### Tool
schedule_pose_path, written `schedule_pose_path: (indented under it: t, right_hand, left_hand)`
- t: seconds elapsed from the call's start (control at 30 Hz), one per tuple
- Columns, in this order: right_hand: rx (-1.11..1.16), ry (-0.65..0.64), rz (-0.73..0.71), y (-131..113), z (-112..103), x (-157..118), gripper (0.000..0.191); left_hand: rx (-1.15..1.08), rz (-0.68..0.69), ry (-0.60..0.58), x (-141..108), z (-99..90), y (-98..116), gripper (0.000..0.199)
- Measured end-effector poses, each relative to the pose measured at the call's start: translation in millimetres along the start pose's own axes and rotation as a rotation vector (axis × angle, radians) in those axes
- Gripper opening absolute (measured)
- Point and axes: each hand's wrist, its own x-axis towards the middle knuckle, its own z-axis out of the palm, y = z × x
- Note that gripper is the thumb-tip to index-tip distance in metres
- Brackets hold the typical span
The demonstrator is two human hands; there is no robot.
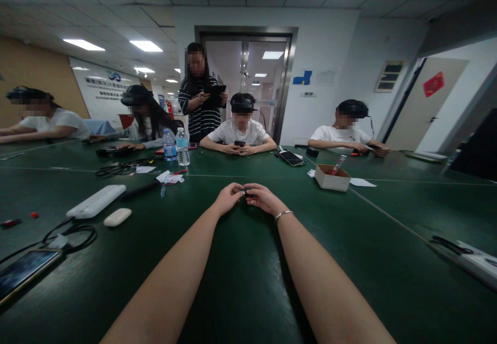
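Note:
Both my arms reach forward over the dark green table [240, 282]. My left hand [228, 199] and my right hand [264, 199] meet at the fingertips, thumbs and fingers closed in a pinch. Between them sits a small dark object [245, 193], mostly hidden by the fingers and too small to name. A metal bracelet [283, 215] circles my right wrist.
To my left lie a white power bank [97, 202], a white oval case [117, 217], a phone [27, 271] and black cables [83, 238]. Two water bottles [182, 147] stand farther back. A small box [332, 178] is at right. Several people sit around; one stands.

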Motion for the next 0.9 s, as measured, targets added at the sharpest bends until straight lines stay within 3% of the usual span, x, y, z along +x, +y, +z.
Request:
schedule_pose_path:
  t: [0.9]
  right_hand:
    - [0.025,-0.016,-0.005,0.9,-2.0,0.2,0.025]
  left_hand:
    - [0.109,-0.046,-0.046,2.2,-1.9,-2.4,0.038]
